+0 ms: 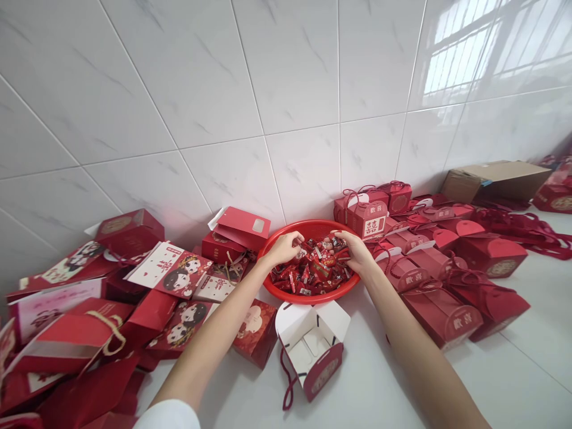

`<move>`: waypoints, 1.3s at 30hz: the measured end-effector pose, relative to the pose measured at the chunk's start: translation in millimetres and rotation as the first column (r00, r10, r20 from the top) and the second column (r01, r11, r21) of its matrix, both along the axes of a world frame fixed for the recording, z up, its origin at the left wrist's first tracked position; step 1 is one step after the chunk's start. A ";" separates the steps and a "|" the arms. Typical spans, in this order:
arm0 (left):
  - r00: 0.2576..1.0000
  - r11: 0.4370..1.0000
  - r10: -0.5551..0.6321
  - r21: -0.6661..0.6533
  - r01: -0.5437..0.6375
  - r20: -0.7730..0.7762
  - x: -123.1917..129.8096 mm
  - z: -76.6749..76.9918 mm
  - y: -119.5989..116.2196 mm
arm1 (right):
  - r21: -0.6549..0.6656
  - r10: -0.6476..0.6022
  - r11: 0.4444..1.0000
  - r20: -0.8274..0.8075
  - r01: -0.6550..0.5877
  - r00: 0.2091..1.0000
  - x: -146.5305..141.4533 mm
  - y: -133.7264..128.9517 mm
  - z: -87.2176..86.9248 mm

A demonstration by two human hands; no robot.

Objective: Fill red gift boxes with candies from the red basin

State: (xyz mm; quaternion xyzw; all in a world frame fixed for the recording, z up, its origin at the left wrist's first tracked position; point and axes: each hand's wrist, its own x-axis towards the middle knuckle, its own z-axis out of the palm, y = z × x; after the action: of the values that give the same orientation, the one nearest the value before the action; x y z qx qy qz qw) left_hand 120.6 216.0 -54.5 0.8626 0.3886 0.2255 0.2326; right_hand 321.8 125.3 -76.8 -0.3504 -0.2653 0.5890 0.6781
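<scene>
A round red plastic basket (308,300) stands against the wall, filled with small wrapped candies (319,268), mostly red. Over its left side, my left hand (288,247) has its fingers curled together; what lies in them, if anything, is too small to make out. At the right rim my right hand (355,249) bends its fingers and thumb around wrapped candy among the pile. In front of the basket sits an open gift box (313,351), white inside and dark red outside, with a cord handle hanging at its left. No contents show in it.
Closed dark red gift boxes (440,307) with cord handles crowd the right side. Flattened and partly folded printed boxes (174,271) pile up at the left. A brown cardboard carton (496,173) lies at the far right. The white tiled wall (299,167) rises behind.
</scene>
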 end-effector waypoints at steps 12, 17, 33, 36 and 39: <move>0.953 0.983 -0.178 -0.090 0.161 -0.245 5.1 -6.3 1.4 | 0.019 0.028 0.999 -0.027 -0.028 0.999 0.7 0.1 -0.3; 0.986 0.994 -0.103 -0.060 0.095 -0.133 -0.3 -5.8 4.0 | 0.018 0.042 0.999 -0.030 -0.042 0.999 1.7 2.4 -2.9; 0.849 0.999 -0.031 0.034 0.015 0.528 32.8 5.1 -17.8 | -0.036 0.250 0.966 -0.133 -0.256 0.959 4.0 -0.7 2.2; 0.857 0.986 -0.162 0.113 0.121 0.489 35.6 5.8 -30.5 | -0.032 0.256 0.964 -0.160 -0.264 0.953 8.4 1.6 1.0; 0.906 0.968 -0.252 0.100 0.231 0.341 33.3 4.6 -39.9 | -0.031 0.213 0.975 -0.176 -0.222 0.961 12.0 3.6 -0.6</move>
State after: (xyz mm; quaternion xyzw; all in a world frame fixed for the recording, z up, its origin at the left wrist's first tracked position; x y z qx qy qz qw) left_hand 154.0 176.1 -50.0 0.8562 0.2243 0.3564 0.2994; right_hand 333.8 128.9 -77.4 -0.2843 -0.2279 0.6944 0.6205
